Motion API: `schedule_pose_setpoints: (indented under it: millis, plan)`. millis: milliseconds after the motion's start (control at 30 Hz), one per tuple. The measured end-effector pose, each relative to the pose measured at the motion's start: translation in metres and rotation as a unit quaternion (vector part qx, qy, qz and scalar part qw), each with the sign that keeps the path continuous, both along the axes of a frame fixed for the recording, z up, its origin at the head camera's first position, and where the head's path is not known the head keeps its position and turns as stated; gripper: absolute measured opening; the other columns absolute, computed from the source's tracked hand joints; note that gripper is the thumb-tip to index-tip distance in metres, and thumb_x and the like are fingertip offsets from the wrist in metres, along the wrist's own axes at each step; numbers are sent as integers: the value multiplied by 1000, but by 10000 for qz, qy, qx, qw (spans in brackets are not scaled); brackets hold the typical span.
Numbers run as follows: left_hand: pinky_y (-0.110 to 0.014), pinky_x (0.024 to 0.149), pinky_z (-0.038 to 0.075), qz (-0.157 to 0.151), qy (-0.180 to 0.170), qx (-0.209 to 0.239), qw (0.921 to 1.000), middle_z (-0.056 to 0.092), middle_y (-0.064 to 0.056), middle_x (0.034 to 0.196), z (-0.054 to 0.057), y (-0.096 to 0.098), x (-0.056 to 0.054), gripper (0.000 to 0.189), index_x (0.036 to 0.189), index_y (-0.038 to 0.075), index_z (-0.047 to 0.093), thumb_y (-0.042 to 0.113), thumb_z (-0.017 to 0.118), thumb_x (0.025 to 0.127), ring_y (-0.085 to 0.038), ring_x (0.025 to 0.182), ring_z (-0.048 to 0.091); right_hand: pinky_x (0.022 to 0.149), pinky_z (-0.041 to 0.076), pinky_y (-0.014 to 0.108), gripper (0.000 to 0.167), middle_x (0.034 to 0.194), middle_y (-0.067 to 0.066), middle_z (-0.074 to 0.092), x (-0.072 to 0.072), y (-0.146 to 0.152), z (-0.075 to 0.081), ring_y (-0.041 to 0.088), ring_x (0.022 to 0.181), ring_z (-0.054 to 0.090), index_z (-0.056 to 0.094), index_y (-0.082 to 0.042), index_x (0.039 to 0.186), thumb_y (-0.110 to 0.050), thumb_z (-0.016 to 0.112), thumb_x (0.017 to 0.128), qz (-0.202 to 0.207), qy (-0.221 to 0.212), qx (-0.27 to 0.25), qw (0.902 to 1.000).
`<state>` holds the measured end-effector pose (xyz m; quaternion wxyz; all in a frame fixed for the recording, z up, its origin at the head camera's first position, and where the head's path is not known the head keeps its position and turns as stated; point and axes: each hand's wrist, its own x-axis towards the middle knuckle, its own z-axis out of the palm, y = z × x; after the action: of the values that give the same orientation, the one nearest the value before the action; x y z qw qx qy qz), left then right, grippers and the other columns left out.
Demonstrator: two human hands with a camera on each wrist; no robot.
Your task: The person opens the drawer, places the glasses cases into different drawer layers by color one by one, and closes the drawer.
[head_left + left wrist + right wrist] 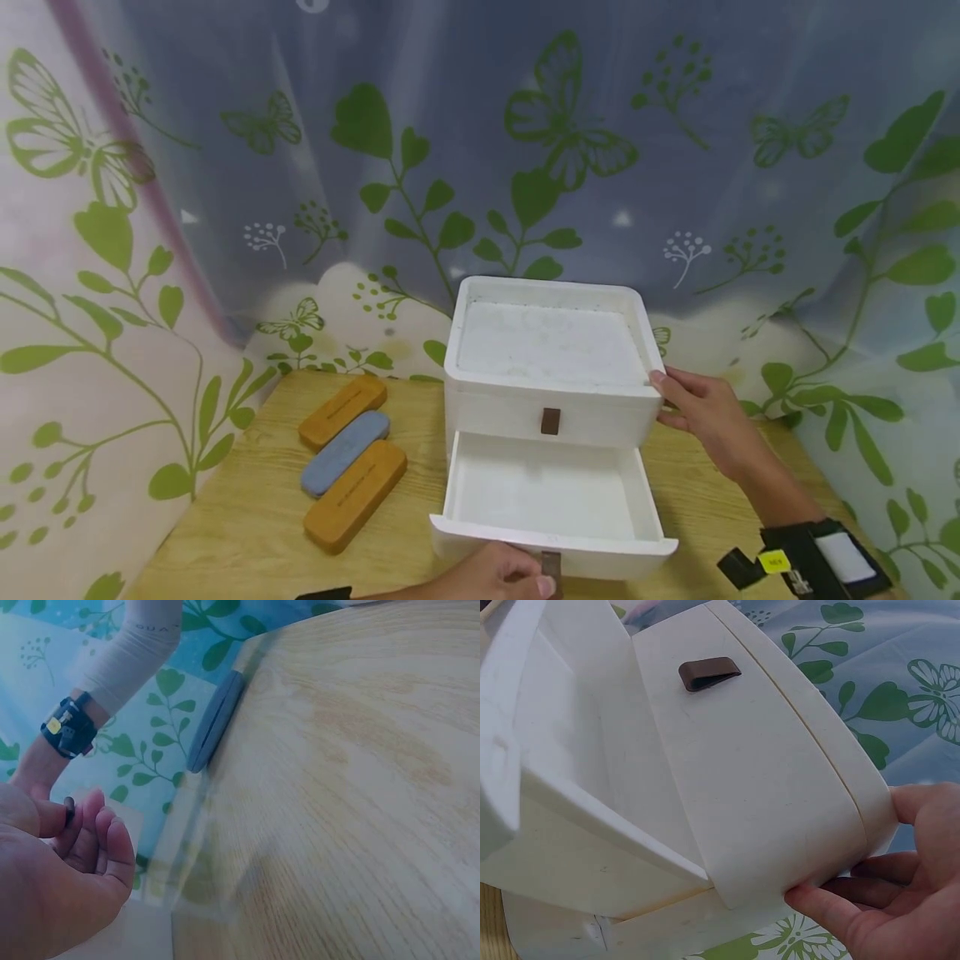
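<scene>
A white two-drawer storage box [555,342] stands on the table, its lower drawer [551,500] pulled out and its upper drawer [491,412] closed. Inside the open drawer only the bare white bottom shows. My left hand [498,575] pinches the brown pull tab [551,571] of the lower drawer between thumb and fingers; the left wrist view shows the dark tab's end [70,810]. At the box's right front corner, my right hand [708,417] grips the side, thumb on the top rim. The right wrist view shows its fingers [829,907] against the side wall.
Left of the box, two orange glasses cases [356,496] lie with a blue glasses case [345,452] between them on the wooden table [232,500]. A patterned curtain [465,167] hangs behind. The upper drawer has a brown pull tab [709,673] too.
</scene>
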<state>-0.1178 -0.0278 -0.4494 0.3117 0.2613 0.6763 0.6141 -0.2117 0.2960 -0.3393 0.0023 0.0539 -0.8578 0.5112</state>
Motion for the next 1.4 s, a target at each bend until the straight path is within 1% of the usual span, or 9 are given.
schedule_pose_setpoints:
  millis: [233, 400, 600, 800, 867, 1033, 1200, 1300, 1400]
  plan:
    - [-12, 58, 46, -3, -173, -24, 9998, 62, 8, 72, 3, 1, 3, 41, 98, -14, 69, 26, 62, 103, 3, 64, 56, 102, 53, 40, 76, 165, 24, 36, -1, 0, 1, 47, 142, 50, 34, -3, 161, -52, 51, 106, -11, 15, 77, 10000]
    - [-10, 57, 44, -78, 81, 22, 9999, 60, 11, 70, -1, 0, 5, 46, 94, -16, 67, 28, 61, 104, 7, 63, 54, 102, 54, 40, 76, 165, 23, 37, 1, 0, -2, 47, 142, 51, 35, -3, 160, -53, 51, 106, -27, 8, 62, 10000]
    - [-10, 57, 45, -132, 19, 144, 9998, 62, 11, 71, -2, -1, 5, 47, 96, -17, 67, 28, 60, 104, 7, 64, 55, 101, 54, 39, 76, 165, 22, 36, 1, -1, -1, 47, 142, 51, 34, -4, 161, -53, 52, 106, -15, 22, 48, 10000]
    - [-14, 61, 51, 257, -554, 78, 9981, 76, 2, 87, -5, 3, 6, 39, 98, -11, 71, 27, 62, 104, 0, 70, 63, 102, 54, 40, 76, 166, 23, 36, 0, 0, -1, 46, 142, 50, 33, -4, 161, -53, 51, 106, -49, -28, 45, 10000]
    - [-14, 61, 50, 348, -484, 3, 9982, 76, 3, 86, -6, 3, 6, 36, 96, -10, 72, 25, 64, 103, 0, 70, 62, 102, 53, 40, 76, 166, 22, 36, 0, 0, -2, 46, 142, 51, 33, -5, 161, -54, 51, 105, -59, -49, 66, 9999]
    - [-12, 67, 48, 270, 270, -224, 9990, 68, 2, 77, -8, -4, 5, 30, 96, -11, 72, 18, 65, 99, 4, 70, 57, 103, 53, 41, 76, 166, 22, 36, 0, 0, -3, 46, 142, 50, 33, -5, 161, -54, 51, 105, -42, -42, 81, 9999]
    - [-14, 85, 52, 244, 244, -339, 9988, 75, -22, 111, -8, -18, 5, 32, 118, -10, 71, 15, 65, 100, 4, 92, 63, 101, 53, 37, 77, 165, 25, 35, 0, 1, -1, 47, 143, 49, 32, -2, 161, -52, 51, 106, -9, -6, 36, 10000]
    - [-16, 86, 53, 208, 170, -539, 9982, 74, -21, 118, -9, -27, 3, 36, 126, -10, 68, 15, 64, 101, 1, 99, 65, 101, 53, 37, 77, 165, 25, 35, 0, 2, 0, 47, 143, 49, 32, 0, 161, -51, 51, 107, -15, -20, 3, 10000]
    - [-17, 83, 54, 140, 464, -894, 9948, 75, -16, 110, -14, -35, -1, 33, 124, -9, 68, 13, 64, 101, 0, 95, 65, 102, 53, 38, 77, 165, 25, 36, 0, 1, 0, 47, 143, 49, 33, -2, 161, -52, 51, 106, -16, -42, 23, 10000]
